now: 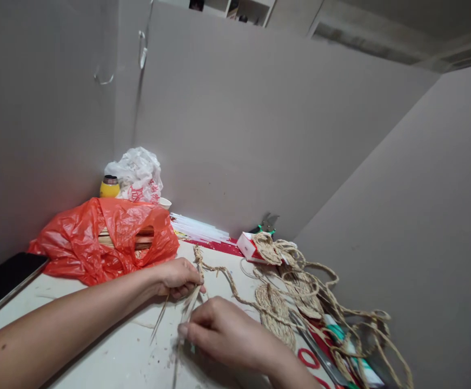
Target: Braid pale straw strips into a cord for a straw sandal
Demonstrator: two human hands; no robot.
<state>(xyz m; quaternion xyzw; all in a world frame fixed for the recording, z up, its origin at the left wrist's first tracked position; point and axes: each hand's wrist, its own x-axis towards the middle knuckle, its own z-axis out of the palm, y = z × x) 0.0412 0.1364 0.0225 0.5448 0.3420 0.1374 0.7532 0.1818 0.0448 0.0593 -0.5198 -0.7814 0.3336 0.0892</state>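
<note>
My left hand point(182, 278) is closed around a braided straw cord point(197, 255) near the middle of the table. Above that hand the cord's finished plait stands up, then trails off to the right. Loose straw strands point(190, 303) fan out below the left hand. Lower and to the right, my right hand point(214, 327) pinches the ends of some strands between thumb and fingers. Other thin strands point(159, 320) hang free beneath my left wrist. The fingertips of both hands partly hide the straw.
A red plastic bag point(81, 235) with straw-coloured strips lies at left, beside a phone point(8, 278). Coiled braided pads point(274, 310) and tangled cord cover the right side, near scissors point(320, 351). White sticks point(200, 228), pliers point(268, 222) and a yellow jar point(109, 188) stand at the back.
</note>
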